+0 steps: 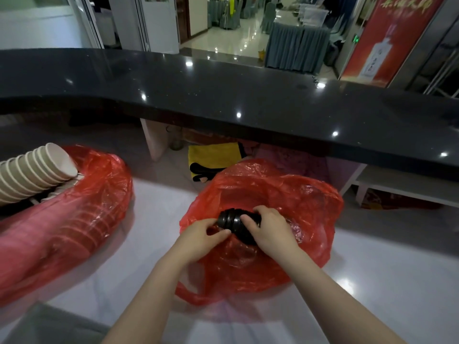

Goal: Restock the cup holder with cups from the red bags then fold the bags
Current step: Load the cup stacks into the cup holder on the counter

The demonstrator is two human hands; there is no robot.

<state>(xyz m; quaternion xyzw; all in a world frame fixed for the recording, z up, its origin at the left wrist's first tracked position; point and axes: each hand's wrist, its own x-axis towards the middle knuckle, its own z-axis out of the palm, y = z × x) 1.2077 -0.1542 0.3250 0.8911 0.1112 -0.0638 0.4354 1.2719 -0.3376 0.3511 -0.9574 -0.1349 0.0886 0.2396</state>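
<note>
The head view shows two red bags on a white counter. One red bag [263,219] lies open in the middle of the frame. A short stack of black cups [238,223] lies on its side at the bag's mouth; how many cups are in it cannot be counted. The left hand [203,235] curls its fingers around the stack's rim end and some red plastic. The right hand [269,228] wraps its fingers over the other end of the stack.

The second red bag [74,214] lies at the left of the frame. One long stack of white cups [32,172] pokes out of its top, and more cups show faintly through the plastic.

A black countertop [223,95] runs across the upper half. A yellow cloth [213,155] lies below it.
</note>
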